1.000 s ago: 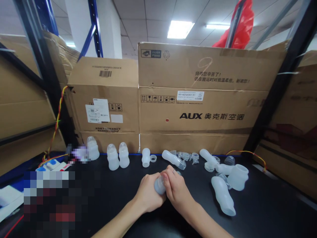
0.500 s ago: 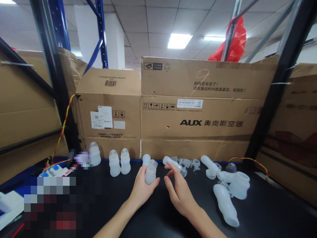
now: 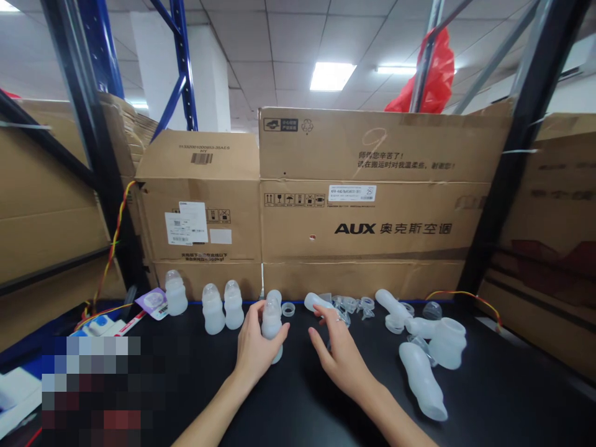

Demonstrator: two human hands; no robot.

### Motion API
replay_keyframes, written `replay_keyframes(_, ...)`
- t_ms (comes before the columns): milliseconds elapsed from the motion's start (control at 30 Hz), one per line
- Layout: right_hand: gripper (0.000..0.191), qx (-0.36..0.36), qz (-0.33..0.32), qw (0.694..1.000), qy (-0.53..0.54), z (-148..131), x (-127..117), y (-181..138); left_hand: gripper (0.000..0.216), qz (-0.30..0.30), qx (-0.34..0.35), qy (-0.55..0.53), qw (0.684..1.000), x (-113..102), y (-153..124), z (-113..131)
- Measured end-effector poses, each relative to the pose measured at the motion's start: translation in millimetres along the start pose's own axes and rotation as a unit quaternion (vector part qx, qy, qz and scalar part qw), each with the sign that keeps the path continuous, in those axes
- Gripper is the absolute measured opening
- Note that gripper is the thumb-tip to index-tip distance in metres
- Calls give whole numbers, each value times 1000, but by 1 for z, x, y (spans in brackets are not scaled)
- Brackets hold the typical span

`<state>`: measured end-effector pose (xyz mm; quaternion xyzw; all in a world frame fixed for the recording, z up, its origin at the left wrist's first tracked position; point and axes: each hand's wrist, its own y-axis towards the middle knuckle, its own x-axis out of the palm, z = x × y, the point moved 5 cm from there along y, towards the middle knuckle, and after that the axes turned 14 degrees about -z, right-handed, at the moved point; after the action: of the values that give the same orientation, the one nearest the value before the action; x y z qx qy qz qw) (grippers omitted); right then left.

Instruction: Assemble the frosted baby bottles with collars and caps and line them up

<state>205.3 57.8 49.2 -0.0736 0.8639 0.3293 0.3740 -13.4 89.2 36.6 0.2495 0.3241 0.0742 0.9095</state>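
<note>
My left hand (image 3: 251, 347) is wrapped round a frosted white baby bottle (image 3: 271, 318) with a clear domed cap, held roughly upright above the black table. Just behind it is the end of another white bottle body (image 3: 274, 295), mostly covered. A clear ring (image 3: 288, 309) lies to the right of the held bottle. My right hand (image 3: 342, 351) is empty, with its fingers apart. Beyond its fingertips lies a white bottle body (image 3: 316, 302), partly hidden by the hand, beside several clear plastic parts (image 3: 351, 305).
Capped bottles (image 3: 213, 310) stand at the left back, one next to a purple tag (image 3: 153, 302). Loose white bottle bodies (image 3: 423, 380) and clear pieces lie on the right. Cardboard boxes (image 3: 298, 273) wall the back; dark rack posts (image 3: 493, 211) rise at the sides.
My left hand has shifted left with the bottle, and the clear ring now shows to its right. My right hand stays spread in nearly the same place. The view has turned slightly.
</note>
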Motion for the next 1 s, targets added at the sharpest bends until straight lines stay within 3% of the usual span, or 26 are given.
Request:
replay_keyframes(133, 43, -2, -8, 1000, 5, -2, 1, -1, 68, 26, 28, 18, 999, -6, 3, 0)
replay_keyframes(300, 44, -2, -18, 1000, 5, -2, 3, -2, 68, 68, 64, 119, 988, -17, 11, -2)
replay_keyframes(633, 45, -8, -20, 1000, -23, 0, 3, -2, 109, 190, 33, 240, 952, -50, 21, -17)
replay_keyframes(833, 47, -5, -31, 998, -51, 0, 3, -2, 111, 173, 20, 290, 941, -55, 22, -29)
replay_keyframes(1000, 44, 43, 7, 994, -96, 14, -13, 3, 106, 173, 11, 296, 939, -59, 21, -35)
